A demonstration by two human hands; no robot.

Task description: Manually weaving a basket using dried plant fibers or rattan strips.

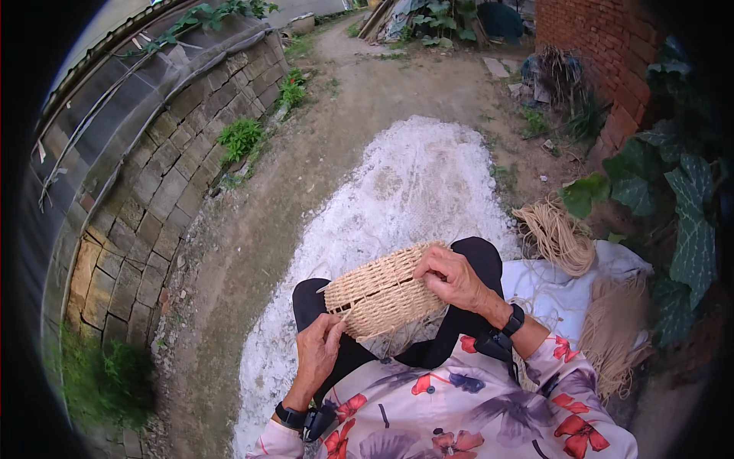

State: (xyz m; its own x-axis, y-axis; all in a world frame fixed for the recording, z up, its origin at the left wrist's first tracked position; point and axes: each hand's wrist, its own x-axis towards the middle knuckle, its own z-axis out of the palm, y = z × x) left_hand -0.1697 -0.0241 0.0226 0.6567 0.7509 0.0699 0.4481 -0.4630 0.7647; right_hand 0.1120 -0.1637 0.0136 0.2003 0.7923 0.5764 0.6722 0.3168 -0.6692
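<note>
A pale tan woven basket (375, 279), made of twisted straw-like cord, lies tilted across my dark-trousered knees. A narrow dark gap runs lengthwise between its woven bands. My right hand (453, 279) is closed over the basket's right end, fingers curled at its upper edge. At the lower left corner my left hand (319, 346) is closed, thumb and fingertips pinched on a thin strand of cord (346, 314) beside the weave. Loose cord ends show under the basket, between my legs.
Right of me, a coil of tan cord (562, 239) and a loose cord bundle (612, 329) rest on a white sack (547, 294). White powdery ground (413, 176) spreads ahead. A block wall (164, 183) runs along the left; large leaves (634, 183) and a brick wall (596, 46) stand right.
</note>
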